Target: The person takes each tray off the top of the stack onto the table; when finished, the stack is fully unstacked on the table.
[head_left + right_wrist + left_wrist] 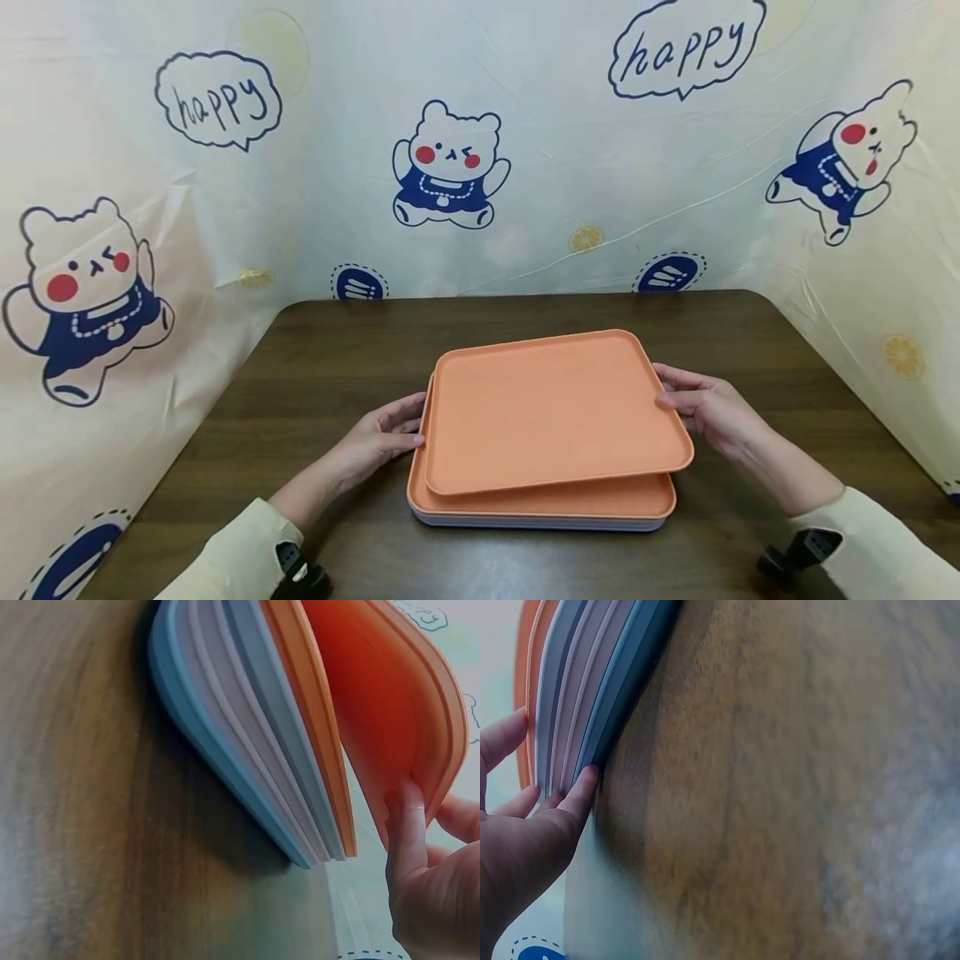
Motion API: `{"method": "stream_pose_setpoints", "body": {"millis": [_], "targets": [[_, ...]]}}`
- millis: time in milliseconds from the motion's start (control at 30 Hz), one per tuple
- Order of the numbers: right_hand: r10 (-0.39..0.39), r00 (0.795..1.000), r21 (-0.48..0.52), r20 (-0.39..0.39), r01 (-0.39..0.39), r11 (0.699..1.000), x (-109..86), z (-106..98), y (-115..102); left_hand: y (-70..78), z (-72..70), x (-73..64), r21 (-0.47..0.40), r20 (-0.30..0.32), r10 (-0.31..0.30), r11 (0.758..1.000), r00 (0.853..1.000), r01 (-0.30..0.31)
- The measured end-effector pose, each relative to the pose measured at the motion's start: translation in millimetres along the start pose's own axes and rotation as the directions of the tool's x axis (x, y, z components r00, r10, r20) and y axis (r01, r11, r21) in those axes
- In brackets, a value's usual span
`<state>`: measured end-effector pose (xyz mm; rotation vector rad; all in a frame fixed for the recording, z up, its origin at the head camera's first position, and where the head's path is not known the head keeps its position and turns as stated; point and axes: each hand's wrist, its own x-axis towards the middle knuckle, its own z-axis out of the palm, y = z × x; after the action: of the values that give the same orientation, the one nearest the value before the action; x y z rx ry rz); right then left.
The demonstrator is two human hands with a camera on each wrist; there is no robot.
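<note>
A shallow orange tray [547, 408], rectangular with rounded corners, lies tilted over a stack of similar trays, its right side raised. My right hand [708, 408] pinches its right edge, thumb above and fingers beneath. In the right wrist view, a gap parts this lifted orange tray [390, 697] from the stack. Under it sits another orange tray [555, 497], above several grey, pinkish and blue trays [540, 522]. My left hand [375, 437] touches the stack's left side; in the left wrist view its fingertips [589, 780] rest along the layered tray rims [577, 697].
The stack stands on a dark wooden table [337, 358]. A pale curtain [315, 167] printed with bears and "happy" bubbles hangs behind and on both sides. Black wrist devices [802, 554] sit at both pale sleeves [232, 550].
</note>
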<state>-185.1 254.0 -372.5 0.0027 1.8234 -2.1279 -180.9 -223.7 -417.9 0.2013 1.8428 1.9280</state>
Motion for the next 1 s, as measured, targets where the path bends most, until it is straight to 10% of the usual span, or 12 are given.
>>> {"method": "stream_pose_setpoints", "body": {"millis": [1000], "targets": [[0.008,0.99,0.126,-0.143,0.01,0.992,109.5,5.2,-61.3,-1.9,-3.4,0.3,0.015,0.026,0.007,1.0,1.0,-0.007]]}}
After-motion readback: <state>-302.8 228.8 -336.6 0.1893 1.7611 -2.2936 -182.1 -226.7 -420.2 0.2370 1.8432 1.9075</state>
